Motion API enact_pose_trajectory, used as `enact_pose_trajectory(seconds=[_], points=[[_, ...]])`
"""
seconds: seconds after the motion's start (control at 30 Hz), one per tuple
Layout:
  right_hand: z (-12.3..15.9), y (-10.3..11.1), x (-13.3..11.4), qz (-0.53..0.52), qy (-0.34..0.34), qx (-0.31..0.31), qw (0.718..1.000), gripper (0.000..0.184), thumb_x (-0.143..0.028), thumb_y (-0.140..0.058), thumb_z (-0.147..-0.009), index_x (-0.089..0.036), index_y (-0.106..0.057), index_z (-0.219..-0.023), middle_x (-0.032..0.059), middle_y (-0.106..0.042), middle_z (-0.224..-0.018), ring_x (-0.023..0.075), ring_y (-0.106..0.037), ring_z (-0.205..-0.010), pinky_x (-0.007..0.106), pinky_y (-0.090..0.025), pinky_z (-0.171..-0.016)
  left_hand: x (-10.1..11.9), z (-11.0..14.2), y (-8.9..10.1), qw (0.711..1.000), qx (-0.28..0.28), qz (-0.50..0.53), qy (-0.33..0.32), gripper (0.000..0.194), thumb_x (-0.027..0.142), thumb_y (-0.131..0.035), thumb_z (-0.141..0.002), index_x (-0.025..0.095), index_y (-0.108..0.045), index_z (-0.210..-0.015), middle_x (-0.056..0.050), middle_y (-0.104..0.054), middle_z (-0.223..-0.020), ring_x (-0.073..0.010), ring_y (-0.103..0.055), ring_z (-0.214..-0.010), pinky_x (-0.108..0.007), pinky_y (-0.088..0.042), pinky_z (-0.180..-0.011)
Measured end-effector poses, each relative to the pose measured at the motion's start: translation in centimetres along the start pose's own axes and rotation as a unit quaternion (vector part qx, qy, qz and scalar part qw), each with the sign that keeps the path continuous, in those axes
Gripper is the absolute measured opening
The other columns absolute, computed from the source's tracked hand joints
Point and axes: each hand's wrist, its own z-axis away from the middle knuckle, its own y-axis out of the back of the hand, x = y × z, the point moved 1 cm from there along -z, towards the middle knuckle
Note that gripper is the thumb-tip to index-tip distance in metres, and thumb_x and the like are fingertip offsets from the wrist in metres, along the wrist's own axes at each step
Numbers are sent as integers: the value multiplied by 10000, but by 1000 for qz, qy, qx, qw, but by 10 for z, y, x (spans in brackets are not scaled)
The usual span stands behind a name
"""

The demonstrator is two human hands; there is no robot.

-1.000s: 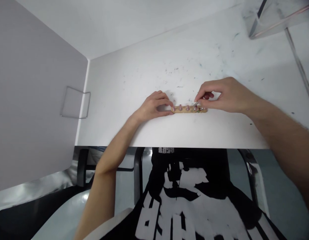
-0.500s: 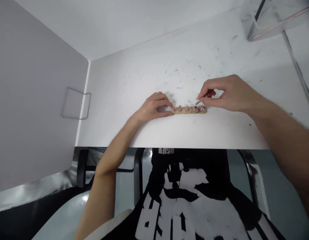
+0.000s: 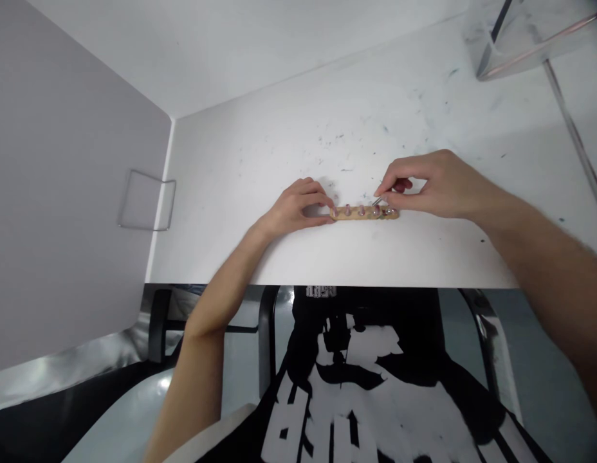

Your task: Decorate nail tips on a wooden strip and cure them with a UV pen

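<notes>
Wooden strip [image 3: 355, 217] lies near the tabletop's [image 3: 260, 161] front edge; left hand [image 3: 298, 202] pinches its left end between thumb and finger. Five pink pieces [image 3: 361, 211] already mounted in a row. Right hand [image 3: 419, 185] pinches a thin metal tool [image 3: 377, 201] at the fourth from left; too small to tell which are finished. Tabletop dark-flecked; grey panel [image 3: 76, 193] along left edge, clear holder [image 3: 485, 66] towards far right corner.

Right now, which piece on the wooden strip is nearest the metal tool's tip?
Fourth piece from the left: the metal tool in the right hand ends by its far edge, contact unclear; no other piece is as close.
</notes>
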Motion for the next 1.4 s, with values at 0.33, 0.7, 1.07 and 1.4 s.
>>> enact_pose_trajectory(seconds=[0.33, 0.7, 1.07, 1.4], points=[[-1, -2, 4, 10, 5, -4, 1000, 148, -397, -649, -814, -271, -726, -799, 8, -686, -800, 147, -566, -726, 326, -408, -695, 0, 1, 1, 1000, -7, -6, 7, 245, 475, -701, -890, 261, -732, -1005, -31, -654, -930, -168, -580, -888, -333, -456, -858], [-1, 1, -3, 11, -16, 33, 999, 113, -340, -637, -783, -250, -694, -747, 17, -644, -750, 156, -551, -714, 331, -404, -679, 0, 2, 0, 1000, 1, -5, -3, 224, 445, -720, -882, 257, -728, -1004, -29, -658, -938, -163, -583, -889, -332, -461, -857], [-1, 3, -2, 20, -30, 15, 999, 60, -291, -650, -740, -249, -693, -746, 8, -600, -713, 143, -533, -693, 317, -367, -656, -2, 3, 0, 1000, 0, -3, 4, 233, 461, -710, -885, 265, -729, -1012, -28, -660, -945, -165, -582, -893, -339, -460, -859], [0, 4, -7, 11, -65, -35, 997, 69, -307, -672, -739, -255, -710, -763, 0, -600, -722, 122, -496, -665, 305, -347, -617, 0, 2, 1, 1000, -7, -3, 10, 238, 475, -700, -890, 267, -736, -1000, -34, -656, -932, -171, -583, -893, -344, -463, -868]])
